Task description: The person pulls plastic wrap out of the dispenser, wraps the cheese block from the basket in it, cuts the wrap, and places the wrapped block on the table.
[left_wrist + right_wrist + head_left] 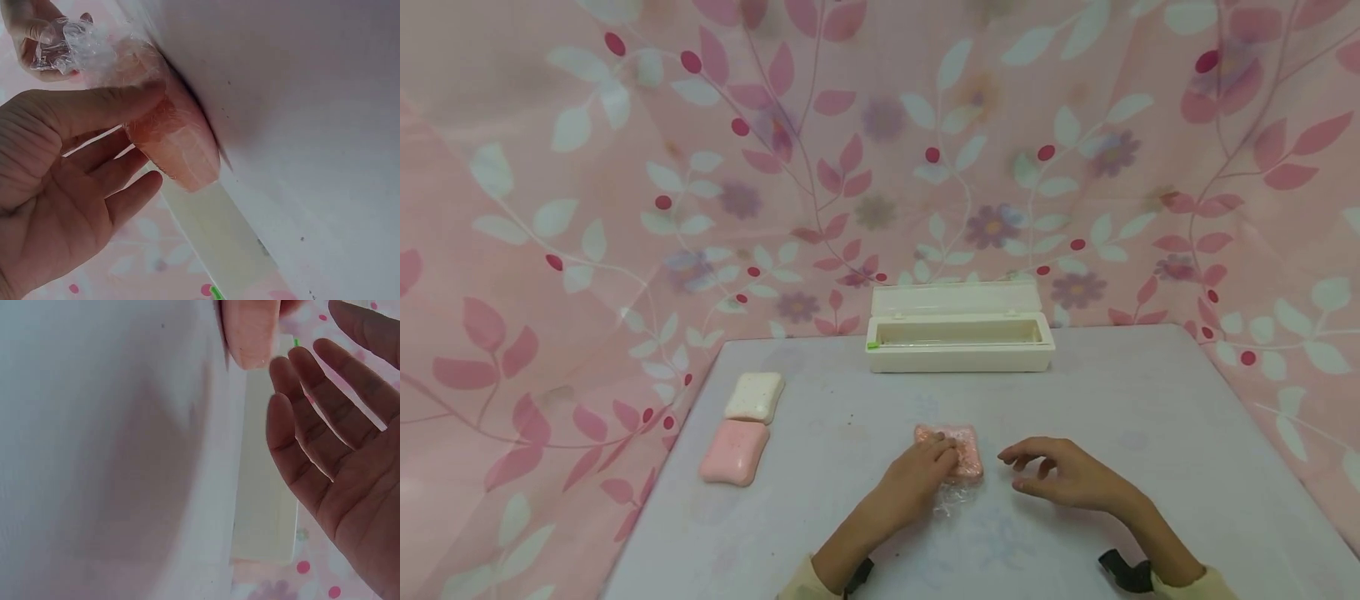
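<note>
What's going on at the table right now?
A person's left hand rests on a plastic-wrapped pink bar; the right hand hovers beside it, holding nothing. A white bar and a second pink bar lie off to the left, and a white box stands open at the back.

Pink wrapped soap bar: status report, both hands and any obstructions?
Left hand touching pink wrapped soap bar. Right hand empty, apart, to the bar's right. Loose clear wrap at near edge, possibly in the way.

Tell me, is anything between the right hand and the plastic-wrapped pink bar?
Nothing visible stands between the right hand and the wrapped bar; only a gap above the table shows. The left hand covers part of its left side.
</note>
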A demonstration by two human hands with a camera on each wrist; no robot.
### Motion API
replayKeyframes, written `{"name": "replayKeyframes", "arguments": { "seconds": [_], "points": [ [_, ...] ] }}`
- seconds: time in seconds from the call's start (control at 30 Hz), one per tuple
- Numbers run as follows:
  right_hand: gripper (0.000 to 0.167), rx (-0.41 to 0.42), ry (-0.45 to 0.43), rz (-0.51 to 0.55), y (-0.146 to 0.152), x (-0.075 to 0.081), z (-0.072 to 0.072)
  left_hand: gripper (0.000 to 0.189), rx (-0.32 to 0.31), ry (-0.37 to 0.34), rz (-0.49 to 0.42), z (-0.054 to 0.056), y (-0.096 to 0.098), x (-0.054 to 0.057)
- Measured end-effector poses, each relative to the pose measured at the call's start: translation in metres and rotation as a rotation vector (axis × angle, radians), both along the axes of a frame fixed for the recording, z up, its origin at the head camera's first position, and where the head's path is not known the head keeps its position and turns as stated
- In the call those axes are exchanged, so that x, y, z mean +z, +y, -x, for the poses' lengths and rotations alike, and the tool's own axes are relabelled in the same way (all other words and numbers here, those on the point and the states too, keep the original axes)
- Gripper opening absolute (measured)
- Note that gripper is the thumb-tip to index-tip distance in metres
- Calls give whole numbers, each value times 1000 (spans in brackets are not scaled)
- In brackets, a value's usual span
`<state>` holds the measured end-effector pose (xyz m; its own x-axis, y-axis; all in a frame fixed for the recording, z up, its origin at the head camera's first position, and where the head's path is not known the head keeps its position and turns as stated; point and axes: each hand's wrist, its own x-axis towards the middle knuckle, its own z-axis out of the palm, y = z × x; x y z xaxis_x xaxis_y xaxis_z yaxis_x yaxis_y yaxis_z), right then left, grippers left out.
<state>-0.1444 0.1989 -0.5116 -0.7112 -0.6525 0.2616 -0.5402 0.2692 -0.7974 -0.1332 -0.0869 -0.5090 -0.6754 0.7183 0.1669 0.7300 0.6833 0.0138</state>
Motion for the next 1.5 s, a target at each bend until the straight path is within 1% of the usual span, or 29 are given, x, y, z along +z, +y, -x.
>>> {"name": "replayKeyframes", "arguments": {
  "seconds": [0.1, 0.17, 0.23, 0.33, 0.4, 0.43, 0.57, 0.63, 0.7, 0.8, 0.87, 0.9, 1.03, 1.07, 1.13, 1.2, 1.3, 1.4, 1.47, 1.5],
  "points": [
    [40, -40, 108, -7, -10, -4, -1, 33, -5, 54, 35, -3, -1, 0],
    [45, -63, 212, -31, -18, -7, -2, 38, -8, 87, 53, -5, -1, -1],
    [50, -62, 328, -61, -27, -10, -3, 38, -16, 119, 53, -6, -1, -2],
    [55, -47, 484, -130, -39, -13, -4, 34, -28, 144, 40, -6, 1, -3],
    [60, -35, 554, -165, -45, -15, -5, 32, -40, 145, 32, -5, 1, -3],
    [62, -33, 574, -180, -48, -15, -6, 32, -45, 139, 33, -5, 1, -3],
    [68, -19, 607, -216, -55, -18, -9, 38, -56, 97, 62, -6, 0, -2],
    [68, -12, 607, -233, -58, -20, -9, 42, -55, 56, 66, -6, -1, -1],
    [67, -8, 611, -260, -61, -22, -9, 43, -55, 16, 57, -6, -2, -1],
    [66, -26, 622, -281, -67, -24, -10, 43, -61, -28, 43, -6, -3, -1],
    [63, -49, 645, -284, -71, -24, -9, 41, -71, -34, 36, -6, -3, -1],
    [61, -63, 660, -282, -73, -24, -9, 41, -77, -36, 33, -6, -3, -1],
    [43, -98, 723, -288, -78, -26, -9, 40, -95, -32, 18, -6, -4, -3],
    [40, -102, 735, -293, -79, -27, -10, 41, -95, -29, 23, -6, -4, -4],
    [36, -105, 746, -298, -80, -27, -11, 40, -77, -30, 35, -6, -4, -5],
    [36, -108, 749, -309, -80, -26, -12, 38, -56, -19, 44, -7, -4, -5],
    [38, -110, 736, -313, -79, -24, -13, 34, -36, 22, 40, -8, -3, -4],
    [46, -110, 714, -314, -79, -23, -13, 32, -43, 73, 25, -9, -3, -4],
    [51, -113, 710, -323, -80, -23, -13, 31, -43, 81, 15, -10, -2, -4],
    [52, -114, 711, -330, -80, -23, -13, 29, -40, 73, 13, -10, -2, -4]
  ]
}}
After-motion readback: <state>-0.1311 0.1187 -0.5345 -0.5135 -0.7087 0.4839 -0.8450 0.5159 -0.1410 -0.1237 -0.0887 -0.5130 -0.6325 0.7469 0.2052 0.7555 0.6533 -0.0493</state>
